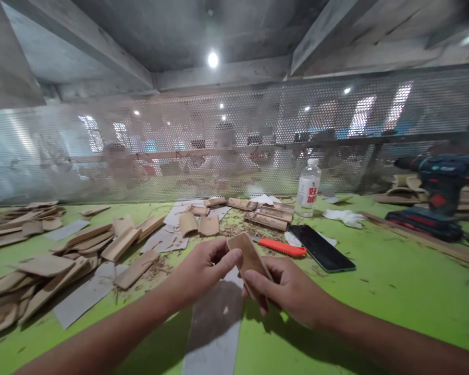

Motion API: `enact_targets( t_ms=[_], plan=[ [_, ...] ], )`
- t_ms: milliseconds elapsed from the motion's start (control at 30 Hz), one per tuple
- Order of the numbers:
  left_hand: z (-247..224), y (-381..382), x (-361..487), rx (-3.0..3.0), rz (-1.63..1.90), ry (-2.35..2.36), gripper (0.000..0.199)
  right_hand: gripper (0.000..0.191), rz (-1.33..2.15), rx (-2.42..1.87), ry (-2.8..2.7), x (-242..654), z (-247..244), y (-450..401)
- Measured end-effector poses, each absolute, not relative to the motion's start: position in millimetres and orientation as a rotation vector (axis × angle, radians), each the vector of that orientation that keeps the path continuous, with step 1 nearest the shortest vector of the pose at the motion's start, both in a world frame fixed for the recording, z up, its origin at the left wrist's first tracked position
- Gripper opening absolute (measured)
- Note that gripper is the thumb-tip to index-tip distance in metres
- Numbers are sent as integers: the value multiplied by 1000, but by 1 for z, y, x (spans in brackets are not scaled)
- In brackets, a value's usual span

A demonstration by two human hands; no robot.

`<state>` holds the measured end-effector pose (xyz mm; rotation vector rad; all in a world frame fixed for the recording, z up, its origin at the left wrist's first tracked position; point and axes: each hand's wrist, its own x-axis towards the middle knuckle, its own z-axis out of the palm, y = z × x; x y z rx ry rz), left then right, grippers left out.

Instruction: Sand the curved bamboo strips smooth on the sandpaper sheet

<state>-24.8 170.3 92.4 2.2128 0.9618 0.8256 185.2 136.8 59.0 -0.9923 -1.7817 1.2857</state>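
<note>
Between my two hands is a bamboo piece (245, 251), a flat strip with rounded corners, tilted above the table. My left hand (209, 265) pinches its upper left edge with the thumb on the face. Lower down, my right hand (283, 285) grips the right edge, its thumb across the front and its fingers behind. Under the hands lies a sheet of grey paper (214, 328). Just beyond them rests an orange utility knife (283, 247), and to its right a black phone (320, 247).
Piles of bamboo pieces (76, 250) cover the left side. More pieces (271, 214) and shavings lie at the back. A plastic bottle (308, 190), a white glove (346, 217) and a cordless drill (440, 192) stand or lie to the right. A perforated metal screen (242, 140) borders the green table (394, 312).
</note>
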Motion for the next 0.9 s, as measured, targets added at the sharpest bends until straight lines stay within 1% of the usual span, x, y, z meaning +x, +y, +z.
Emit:
enact_targets(
  t_ms=[133,433,600,767,900],
  plan=[
    [80,168,-27,2298,899,933,36,44,1379,-983,-1774,182,56,129],
    [77,161,-31,2336,836,900,34,40,1480,-1000,-1756,181,53,127],
    [77,162,-35,2355,800,873,35,39,1397,-1038,-1815,185,51,128],
    [79,161,-37,2335,779,850,31,33,1151,-1051,-1956,187,52,131],
    [78,160,-36,2334,808,845,28,31,1082,-1047,-1997,186,53,133]
  ],
)
